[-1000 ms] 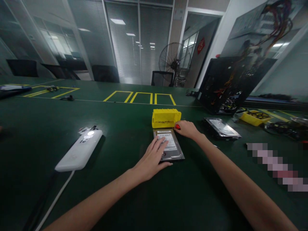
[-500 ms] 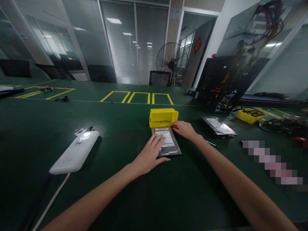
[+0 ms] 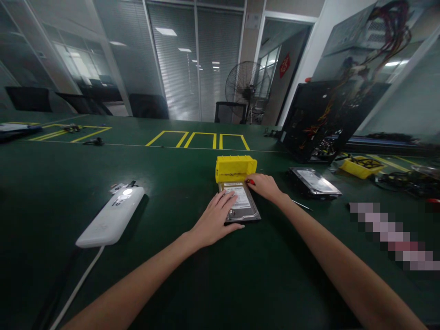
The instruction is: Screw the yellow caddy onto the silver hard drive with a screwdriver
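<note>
While person's left hand (image 3: 215, 223) lies across hard drive (image 3: 245, 212), fingers slightly apart, right hand (image 3: 264, 185) has fingers clamped on small red object (image 3: 251, 182). Drive: centre of frame, flat, rectangular; silver-grey metal, white printed label (image 3: 243, 200), round mark (image 3: 232, 212) lower left. Yellow bin (image 3: 237, 164) just behind.

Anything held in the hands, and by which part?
Right hand: apparently a small red item; the gripped part is hidden. Left hand: lies over the hard drive, no grip visible.
</note>
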`<state>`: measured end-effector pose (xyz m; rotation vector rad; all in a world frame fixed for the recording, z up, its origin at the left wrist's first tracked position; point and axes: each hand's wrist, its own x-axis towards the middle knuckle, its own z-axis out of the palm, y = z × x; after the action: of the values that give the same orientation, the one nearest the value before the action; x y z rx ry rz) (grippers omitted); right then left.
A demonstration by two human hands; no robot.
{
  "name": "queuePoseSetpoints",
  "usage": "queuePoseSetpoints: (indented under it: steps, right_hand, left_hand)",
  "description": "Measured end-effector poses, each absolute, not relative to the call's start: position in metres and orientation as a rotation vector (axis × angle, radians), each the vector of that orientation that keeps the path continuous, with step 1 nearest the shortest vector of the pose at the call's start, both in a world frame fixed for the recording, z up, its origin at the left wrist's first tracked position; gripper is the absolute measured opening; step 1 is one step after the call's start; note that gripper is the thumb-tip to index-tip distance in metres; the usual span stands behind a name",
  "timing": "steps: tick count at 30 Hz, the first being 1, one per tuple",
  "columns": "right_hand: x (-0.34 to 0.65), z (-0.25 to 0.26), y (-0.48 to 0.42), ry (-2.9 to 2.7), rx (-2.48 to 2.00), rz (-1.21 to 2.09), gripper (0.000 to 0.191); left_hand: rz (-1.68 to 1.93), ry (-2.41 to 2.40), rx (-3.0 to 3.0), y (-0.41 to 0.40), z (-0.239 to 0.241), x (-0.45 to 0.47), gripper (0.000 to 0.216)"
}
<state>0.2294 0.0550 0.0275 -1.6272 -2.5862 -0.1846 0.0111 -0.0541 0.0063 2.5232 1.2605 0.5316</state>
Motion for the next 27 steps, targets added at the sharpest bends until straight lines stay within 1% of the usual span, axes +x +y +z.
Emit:
queuePoseSetpoints:
  steps: [5,8,10,14,16,18,22,27]
  right_hand:
    - [0.236,0.028,0.054,-2.526,-1.646,-0.105,0.025]
    - [0.245,0.027,0.057,-2.463,-1.654,0.045,0.023]
    - [0.249,0.027,0.060,-2.400,-1.634,0.135,0.023]
    - [0.249,0.032,0.066,-2.263,-1.549,0.288,0.024]
    - [0.243,0.037,0.069,-2.230,-1.504,0.412,0.025]
    - [0.238,0.042,0.070,-2.235,-1.472,0.545,0.028]
    - [0.232,0.046,0.071,-2.286,-1.443,0.633,0.027]
    - [0.234,0.041,0.072,-2.309,-1.410,0.567,0.026]
  left_hand:
    - [0.610,1.204,2.364,-0.044,0.012,-0.005,0.095]
    - [0.684,1.173,2.192,-0.038,0.015,-0.016,0.095]
    - [0.742,1.186,2.115,-0.034,0.016,-0.020,0.087]
    - [0.891,1.201,2.000,-0.026,0.016,-0.021,0.058]
    - [0.971,1.199,1.954,-0.023,0.015,-0.018,0.043]
    - [1.026,1.229,1.907,-0.022,0.014,-0.015,0.033]
    - [1.069,1.275,1.847,-0.021,0.009,-0.012,0.025]
    - [1.096,1.291,1.815,-0.018,0.003,-0.015,0.022]
